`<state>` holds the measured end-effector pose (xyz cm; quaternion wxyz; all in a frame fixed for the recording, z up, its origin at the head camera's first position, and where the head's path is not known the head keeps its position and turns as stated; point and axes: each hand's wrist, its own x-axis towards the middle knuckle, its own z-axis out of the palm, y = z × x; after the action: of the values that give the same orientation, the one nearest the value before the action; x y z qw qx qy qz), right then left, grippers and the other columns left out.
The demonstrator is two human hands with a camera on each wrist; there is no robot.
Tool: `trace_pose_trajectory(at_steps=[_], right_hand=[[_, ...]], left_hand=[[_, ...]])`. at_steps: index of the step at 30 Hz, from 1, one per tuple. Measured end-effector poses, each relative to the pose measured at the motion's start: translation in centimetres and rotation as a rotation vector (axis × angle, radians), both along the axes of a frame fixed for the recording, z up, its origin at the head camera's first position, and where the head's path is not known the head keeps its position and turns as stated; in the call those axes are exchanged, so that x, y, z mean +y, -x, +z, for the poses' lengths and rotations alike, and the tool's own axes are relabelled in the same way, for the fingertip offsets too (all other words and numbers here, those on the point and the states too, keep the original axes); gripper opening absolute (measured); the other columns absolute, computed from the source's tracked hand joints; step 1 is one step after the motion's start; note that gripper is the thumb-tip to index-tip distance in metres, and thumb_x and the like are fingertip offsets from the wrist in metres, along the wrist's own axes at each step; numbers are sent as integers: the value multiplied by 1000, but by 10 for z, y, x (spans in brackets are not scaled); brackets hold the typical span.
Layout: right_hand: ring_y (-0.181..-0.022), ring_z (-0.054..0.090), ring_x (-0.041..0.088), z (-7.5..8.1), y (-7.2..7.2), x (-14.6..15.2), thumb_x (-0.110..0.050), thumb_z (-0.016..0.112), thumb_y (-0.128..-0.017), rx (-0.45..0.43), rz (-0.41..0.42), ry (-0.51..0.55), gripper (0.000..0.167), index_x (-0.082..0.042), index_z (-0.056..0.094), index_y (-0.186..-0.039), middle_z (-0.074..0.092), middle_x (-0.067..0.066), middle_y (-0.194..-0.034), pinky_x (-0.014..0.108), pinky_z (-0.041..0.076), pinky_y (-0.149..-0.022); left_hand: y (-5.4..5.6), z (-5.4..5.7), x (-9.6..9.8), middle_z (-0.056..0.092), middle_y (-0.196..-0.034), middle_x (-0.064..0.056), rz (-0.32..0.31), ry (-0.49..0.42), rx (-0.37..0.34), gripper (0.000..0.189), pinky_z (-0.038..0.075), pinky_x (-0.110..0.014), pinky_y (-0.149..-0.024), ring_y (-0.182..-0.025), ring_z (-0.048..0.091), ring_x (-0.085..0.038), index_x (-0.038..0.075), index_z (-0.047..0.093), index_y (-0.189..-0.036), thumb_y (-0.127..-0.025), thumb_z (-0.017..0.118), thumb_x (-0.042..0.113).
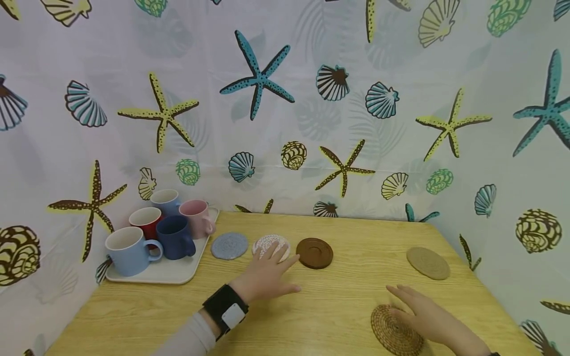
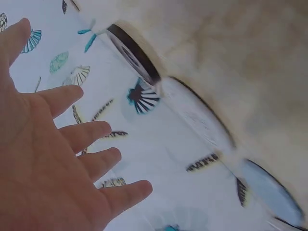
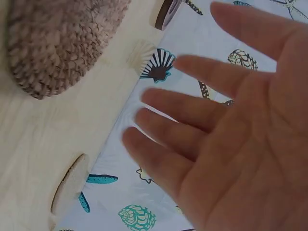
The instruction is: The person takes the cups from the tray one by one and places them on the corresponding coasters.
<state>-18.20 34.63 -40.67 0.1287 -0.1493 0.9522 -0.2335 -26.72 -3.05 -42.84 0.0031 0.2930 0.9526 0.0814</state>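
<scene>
My left hand [image 1: 267,277] hovers over the table with fingers spread and holds nothing. In the head view its fingertips overlap a white speckled coaster [image 1: 269,242], with a brown wooden coaster [image 1: 314,253] just to the right and a grey-blue coaster [image 1: 229,245] to the left. My right hand [image 1: 423,314], also empty with fingers extended, is above a woven wicker coaster [image 1: 392,333] and covers part of it. Farther back on the right lies a tan round coaster [image 1: 428,263]. Both palms show in the wrist views, clear of the coasters.
At the left, a white tray [image 1: 178,274] carries several mugs: a light blue mug [image 1: 129,252], a dark blue mug [image 1: 174,237], a pink mug [image 1: 194,217], a red mug [image 1: 147,220] and another blue one. A patterned curtain [image 1: 285,123] borders the wooden table [image 1: 347,296].
</scene>
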Motion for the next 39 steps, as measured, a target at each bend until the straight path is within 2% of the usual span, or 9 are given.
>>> trace_pose_trajectory(at_steps=[4,7,11,13,21,25,30,39], right_hand=[[-125,39,62,-5,-12,6,-32,50,-101,-234,90,106,57,5,40,-144,40,38,-142,68,40,-94],[-128,29,65,-13,-17,7,-31,47,-103,-333,128,143,53,4,42,-143,37,39,-144,69,37,-96],[-132,18,67,-21,-16,0,-32,49,-102,-283,156,92,54,1,44,-143,28,41,-147,66,38,-99],[-134,18,65,-23,-12,-6,-34,51,-101,-248,155,54,55,0,43,-144,25,40,-149,59,42,-100],[-125,29,70,-25,12,-28,-27,61,-95,-76,165,-5,57,6,47,-139,27,50,-140,76,35,-92],[-130,31,65,-24,26,-39,-26,64,-94,-64,106,-25,56,2,48,-140,29,46,-143,73,33,-98],[-133,31,60,-27,48,-49,-24,66,-92,-54,53,-41,57,0,48,-141,29,43,-146,69,33,-103],[-132,34,60,-30,81,-59,-20,66,-92,17,46,-61,57,3,47,-141,30,44,-144,68,33,-104]], left_hand=[[-13,-7,-37,28,-160,-13,59,-21,-3,72,20,-69,-113,-149,18,-40,27,37,-150,-91,47,67],[-21,-10,-58,31,-158,-14,123,-31,-16,71,23,-70,-111,-148,21,-41,27,39,-149,-91,49,66],[-28,-9,-77,31,-158,-13,187,-61,-29,70,23,-71,-110,-148,22,-41,25,40,-149,-92,49,64],[-30,-9,-83,32,-157,-13,202,-81,-27,70,24,-71,-109,-147,23,-41,23,41,-148,-92,50,63],[-37,-5,-98,32,-157,-17,240,-142,-38,71,23,-72,-108,-147,23,-43,20,40,-149,-93,49,63],[-38,-3,-101,30,-158,-18,248,-153,-48,70,21,-73,-108,-147,21,-44,22,39,-149,-93,48,63],[-35,-8,-100,30,-158,-17,254,-153,-35,71,21,-72,-109,-148,22,-42,22,40,-149,-92,48,64],[-33,-11,-98,32,-157,-16,263,-147,-17,71,22,-71,-110,-147,24,-40,22,43,-147,-92,48,65]])
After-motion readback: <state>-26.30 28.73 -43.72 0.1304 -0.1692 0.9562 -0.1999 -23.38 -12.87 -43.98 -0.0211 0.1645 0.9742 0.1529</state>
